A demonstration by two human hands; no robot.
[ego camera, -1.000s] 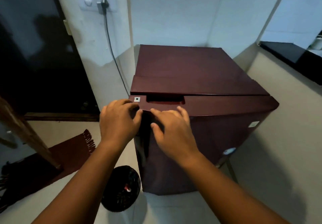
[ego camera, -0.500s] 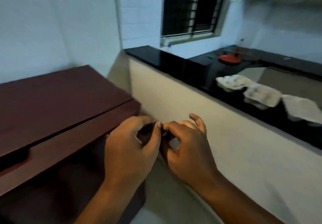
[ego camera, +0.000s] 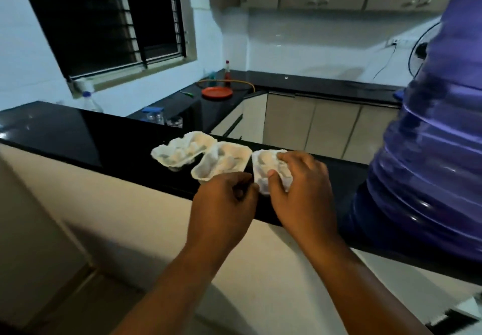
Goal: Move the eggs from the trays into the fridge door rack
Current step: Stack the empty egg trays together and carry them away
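Note:
Three white egg trays lie in a row on the black counter (ego camera: 78, 136): the left tray (ego camera: 182, 152), the middle tray (ego camera: 221, 162) and the right tray (ego camera: 263, 165). Blur hides whether eggs sit in them. My right hand (ego camera: 300, 188) lies on the right tray, with fingers over its far side and the thumb pressed into its middle. My left hand (ego camera: 224, 204) is curled at the counter's front edge, just below the gap between the middle and right trays, with nothing visible in it. The fridge is out of view.
A large blue water jug (ego camera: 430, 139) stands on the counter close to my right arm. Farther back are a red plate (ego camera: 216, 92), a sauce bottle (ego camera: 227, 74), a plastic bottle (ego camera: 90, 101) and glasses (ego camera: 156, 117). A fan (ego camera: 417, 53) stands at the far right.
The view has swung right from the maroon fridge to the counter. Both hands left the fridge door's top edge and reached the trays; my right hand now rests on the right tray.

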